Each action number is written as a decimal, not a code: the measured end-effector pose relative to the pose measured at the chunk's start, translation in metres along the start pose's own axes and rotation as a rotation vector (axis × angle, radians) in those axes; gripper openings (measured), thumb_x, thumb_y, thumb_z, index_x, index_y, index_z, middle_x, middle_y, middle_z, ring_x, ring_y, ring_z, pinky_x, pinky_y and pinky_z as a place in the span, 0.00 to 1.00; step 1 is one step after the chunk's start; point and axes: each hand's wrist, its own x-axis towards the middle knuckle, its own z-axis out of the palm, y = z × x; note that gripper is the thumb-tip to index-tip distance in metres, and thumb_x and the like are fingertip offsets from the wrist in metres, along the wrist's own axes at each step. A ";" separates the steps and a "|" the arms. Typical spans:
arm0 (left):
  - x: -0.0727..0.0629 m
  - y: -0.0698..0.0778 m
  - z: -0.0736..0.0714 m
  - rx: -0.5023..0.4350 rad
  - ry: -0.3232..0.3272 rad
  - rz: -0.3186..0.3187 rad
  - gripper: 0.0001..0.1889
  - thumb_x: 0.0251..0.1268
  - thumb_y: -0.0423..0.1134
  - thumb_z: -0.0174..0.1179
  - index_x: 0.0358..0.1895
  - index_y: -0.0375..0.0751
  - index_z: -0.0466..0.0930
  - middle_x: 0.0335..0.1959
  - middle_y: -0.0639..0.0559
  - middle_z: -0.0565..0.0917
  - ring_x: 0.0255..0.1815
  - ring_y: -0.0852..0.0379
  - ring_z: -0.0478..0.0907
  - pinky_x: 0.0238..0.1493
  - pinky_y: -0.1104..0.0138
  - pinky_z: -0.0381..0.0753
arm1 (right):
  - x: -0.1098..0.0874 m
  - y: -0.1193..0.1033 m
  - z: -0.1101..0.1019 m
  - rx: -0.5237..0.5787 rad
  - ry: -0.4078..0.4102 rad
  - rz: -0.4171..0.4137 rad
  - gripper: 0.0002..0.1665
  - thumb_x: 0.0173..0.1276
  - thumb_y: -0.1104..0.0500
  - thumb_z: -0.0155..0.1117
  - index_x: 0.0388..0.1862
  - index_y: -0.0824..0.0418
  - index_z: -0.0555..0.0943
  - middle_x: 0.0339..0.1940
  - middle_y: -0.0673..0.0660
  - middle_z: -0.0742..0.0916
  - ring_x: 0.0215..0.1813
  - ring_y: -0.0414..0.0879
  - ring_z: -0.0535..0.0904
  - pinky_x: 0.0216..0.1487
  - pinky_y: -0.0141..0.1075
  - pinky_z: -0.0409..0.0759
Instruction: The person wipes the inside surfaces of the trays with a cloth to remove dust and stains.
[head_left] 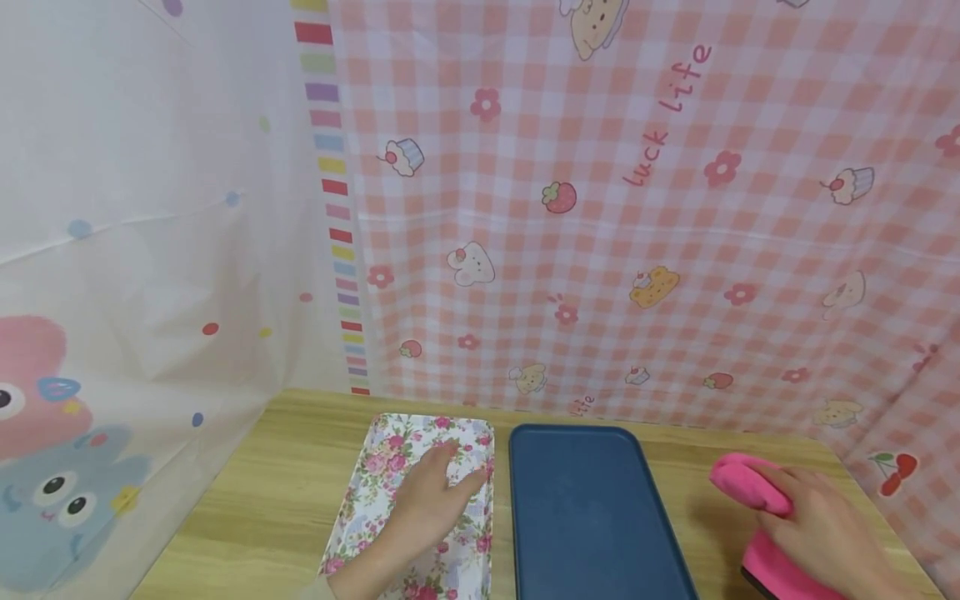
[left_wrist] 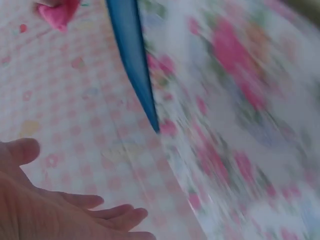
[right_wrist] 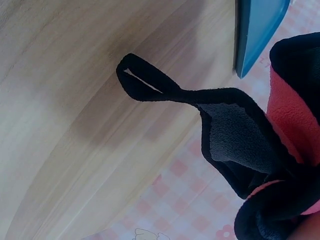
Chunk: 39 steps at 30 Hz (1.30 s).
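Over the flower-patterned tray point(head_left: 390, 454) on the left, my left hand point(head_left: 427, 500) reaches with its fingers spread and nothing in them. In the left wrist view those fingers point(left_wrist: 75, 200) look relaxed; whether they touch the tray cannot be told. At the right of the table my right hand point(head_left: 828, 521) grips a bunched pink cloth point(head_left: 746, 482), held above the wood. The right wrist view shows the cloth's grey side point(right_wrist: 237, 132), its black edging and a black hanging loop point(right_wrist: 175, 92). Between the hands lies a dark blue tray point(head_left: 588, 517).
The wooden table point(head_left: 247, 500) ends at a pink checked curtain point(head_left: 517, 317) behind the trays. A white curtain point(head_left: 150, 275) with cartoon figures hangs on the left. A narrow strip of wood separates the two trays.
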 end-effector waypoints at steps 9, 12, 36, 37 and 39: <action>0.002 -0.036 -0.033 0.280 0.108 0.046 0.47 0.75 0.66 0.52 0.78 0.26 0.60 0.77 0.23 0.61 0.78 0.22 0.54 0.73 0.27 0.41 | -0.002 0.000 0.005 0.001 -0.007 -0.014 0.33 0.57 0.59 0.74 0.60 0.73 0.81 0.54 0.75 0.83 0.53 0.72 0.78 0.49 0.68 0.75; 0.005 -0.045 -0.041 0.349 0.129 0.040 0.48 0.74 0.68 0.52 0.77 0.25 0.62 0.74 0.20 0.63 0.75 0.20 0.58 0.72 0.26 0.46 | -0.002 0.000 0.006 0.005 -0.004 -0.016 0.34 0.56 0.59 0.75 0.61 0.73 0.81 0.54 0.74 0.83 0.53 0.71 0.78 0.49 0.68 0.76; 0.023 -0.097 -0.091 0.121 -0.026 -0.181 0.37 0.69 0.50 0.66 0.63 0.16 0.67 0.56 0.21 0.78 0.46 0.37 0.82 0.50 0.43 0.84 | 0.000 -0.003 0.004 -0.009 -0.003 -0.025 0.34 0.57 0.60 0.75 0.62 0.72 0.81 0.55 0.74 0.84 0.55 0.71 0.78 0.50 0.69 0.75; 0.023 -0.098 -0.092 0.105 -0.022 -0.184 0.31 0.65 0.43 0.67 0.59 0.18 0.69 0.50 0.26 0.80 0.41 0.42 0.81 0.44 0.48 0.85 | 0.000 -0.003 0.004 -0.007 -0.011 -0.022 0.34 0.57 0.59 0.75 0.62 0.72 0.81 0.56 0.74 0.84 0.55 0.71 0.78 0.50 0.69 0.75; 0.023 -0.102 -0.093 0.076 -0.013 -0.185 0.22 0.57 0.31 0.67 0.51 0.21 0.72 0.40 0.34 0.80 0.36 0.45 0.78 0.37 0.55 0.83 | -0.001 -0.002 0.005 -0.005 -0.029 -0.017 0.35 0.57 0.59 0.76 0.62 0.72 0.81 0.56 0.75 0.83 0.56 0.72 0.77 0.50 0.69 0.75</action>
